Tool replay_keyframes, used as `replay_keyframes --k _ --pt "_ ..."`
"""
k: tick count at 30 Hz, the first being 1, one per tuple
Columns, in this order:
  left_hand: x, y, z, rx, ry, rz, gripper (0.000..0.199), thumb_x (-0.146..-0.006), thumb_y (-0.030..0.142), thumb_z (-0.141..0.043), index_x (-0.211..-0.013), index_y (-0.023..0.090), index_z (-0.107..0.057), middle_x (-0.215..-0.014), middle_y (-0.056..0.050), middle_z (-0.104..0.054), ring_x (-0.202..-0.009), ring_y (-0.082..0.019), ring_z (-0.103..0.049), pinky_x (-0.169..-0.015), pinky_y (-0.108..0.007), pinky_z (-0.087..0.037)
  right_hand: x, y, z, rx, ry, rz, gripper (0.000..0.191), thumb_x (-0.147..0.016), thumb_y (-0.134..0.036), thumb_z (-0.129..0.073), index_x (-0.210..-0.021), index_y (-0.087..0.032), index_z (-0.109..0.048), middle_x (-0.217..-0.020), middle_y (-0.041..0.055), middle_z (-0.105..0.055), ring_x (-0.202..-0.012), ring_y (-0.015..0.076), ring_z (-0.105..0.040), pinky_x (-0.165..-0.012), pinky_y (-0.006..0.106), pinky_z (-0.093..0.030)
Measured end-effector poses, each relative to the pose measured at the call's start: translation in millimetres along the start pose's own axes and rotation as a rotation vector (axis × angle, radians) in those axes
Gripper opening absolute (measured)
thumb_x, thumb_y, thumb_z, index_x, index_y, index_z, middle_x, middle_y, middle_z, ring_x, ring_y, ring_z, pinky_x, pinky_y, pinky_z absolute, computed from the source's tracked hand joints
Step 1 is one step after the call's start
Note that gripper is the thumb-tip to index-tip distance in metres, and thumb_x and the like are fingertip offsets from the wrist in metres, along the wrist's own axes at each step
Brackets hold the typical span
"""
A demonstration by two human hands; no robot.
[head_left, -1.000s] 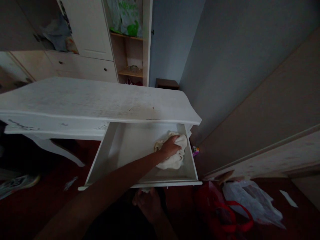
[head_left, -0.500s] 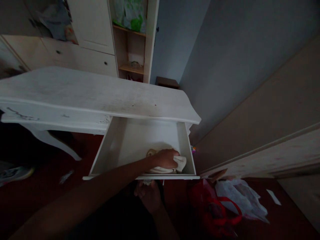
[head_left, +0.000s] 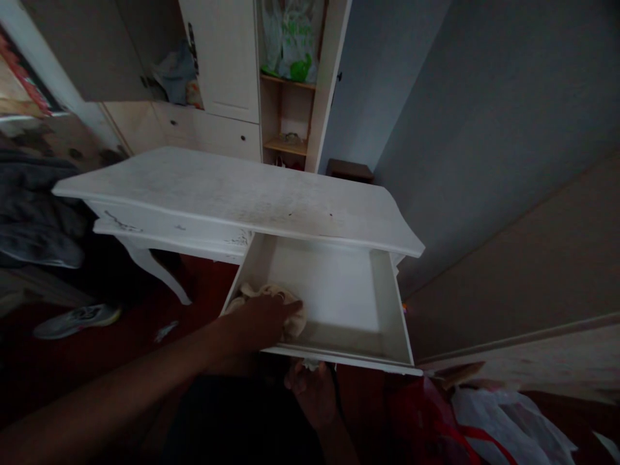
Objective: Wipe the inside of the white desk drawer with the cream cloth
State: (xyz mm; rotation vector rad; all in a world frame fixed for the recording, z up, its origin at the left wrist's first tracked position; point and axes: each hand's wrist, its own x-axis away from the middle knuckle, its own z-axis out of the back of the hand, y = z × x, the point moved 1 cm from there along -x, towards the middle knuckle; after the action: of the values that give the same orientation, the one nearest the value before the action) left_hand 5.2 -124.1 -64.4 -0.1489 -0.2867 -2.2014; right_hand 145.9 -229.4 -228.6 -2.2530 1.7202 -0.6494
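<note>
A pulled-out white drawer (head_left: 390,303) juts from the white desk (head_left: 208,187) towards me. Inside it, at the near left corner, my left hand (head_left: 264,321) presses a cream cloth (head_left: 296,321) against the bottom. The bunched cloth spreads out past my fingers on both sides. Below the drawer's front edge, my right hand (head_left: 312,391) has its fingers curled at the pale drawer handle (head_left: 310,364). Part of that handle is hidden by the fingers.
Red bag (head_left: 416,413) and white plastic bag (head_left: 508,420) lie on the floor at right. A shoe (head_left: 80,321) and dark clothing (head_left: 36,210) are at left. Behind the desk stands a white cabinet (head_left: 227,58); a wall (head_left: 465,161) runs along the right.
My left hand has slid the cloth from the drawer's near right corner to its near left corner. My right hand stays at the drawer front. The view has turned left.
</note>
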Motion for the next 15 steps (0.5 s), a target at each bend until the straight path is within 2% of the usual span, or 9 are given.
replay_keyframes --k 4,7,10,13,15 --pt "10 -15 -0.4 -0.006 -0.022 0.034 0.068 -0.075 0.01 -0.051 -0.138 0.038 -0.05 -0.118 -0.009 -0.066 -0.095 -0.031 -0.067 -0.069 -0.038 -0.053 0 3 6 -0.042 0.03 -0.011 0.029 -0.071 -0.05 -0.08 -0.079 -0.022 -0.076 -0.072 0.0012 -0.073 -0.052 0.0115 -0.052 -0.062 0.032 -0.045" --pt "6 -23 -4.1 -0.067 0.039 -0.018 0.061 -0.075 0.012 -0.057 -0.132 0.036 -0.055 -0.119 -0.01 -0.065 -0.103 -0.033 -0.063 -0.076 -0.044 -0.052 0 4 11 -0.068 0.057 -0.017 0.024 -0.069 -0.046 -0.083 -0.081 -0.026 -0.075 -0.075 0.0001 -0.074 -0.059 0.0144 -0.058 -0.064 0.033 -0.046" --pt "-9 -31 -2.8 -0.185 0.077 -0.041 0.053 -0.081 0.014 -0.055 -0.13 0.032 -0.056 -0.124 -0.014 -0.063 -0.11 -0.035 -0.059 -0.084 -0.05 -0.048 0 3 13 -0.07 0.069 -0.018 0.026 -0.067 -0.046 -0.084 -0.081 -0.025 -0.075 -0.077 0.0002 -0.074 -0.065 0.0164 -0.062 -0.064 0.033 -0.046" --pt "-31 -40 6.0 -0.288 0.168 0.052 0.045 -0.087 0.013 -0.045 -0.129 0.026 -0.057 -0.127 -0.017 -0.06 -0.112 -0.037 -0.056 -0.083 -0.052 -0.046 0 4 12 -0.073 0.075 -0.029 0.028 -0.066 -0.046 -0.084 -0.083 -0.025 -0.075 -0.079 0.001 -0.074 -0.068 0.0178 -0.063 -0.065 0.034 -0.046" --pt "-47 -45 13.0 -0.344 0.244 0.085 0.044 -0.09 0.013 -0.038 -0.129 0.023 -0.057 -0.127 -0.019 -0.06 -0.113 -0.039 -0.055 -0.083 -0.054 -0.045 0 5 10 -0.059 0.052 -0.01 0.027 -0.07 -0.047 -0.081 -0.082 -0.024 -0.074 -0.075 0.0013 -0.073 -0.063 0.0164 -0.06 -0.064 0.034 -0.046"
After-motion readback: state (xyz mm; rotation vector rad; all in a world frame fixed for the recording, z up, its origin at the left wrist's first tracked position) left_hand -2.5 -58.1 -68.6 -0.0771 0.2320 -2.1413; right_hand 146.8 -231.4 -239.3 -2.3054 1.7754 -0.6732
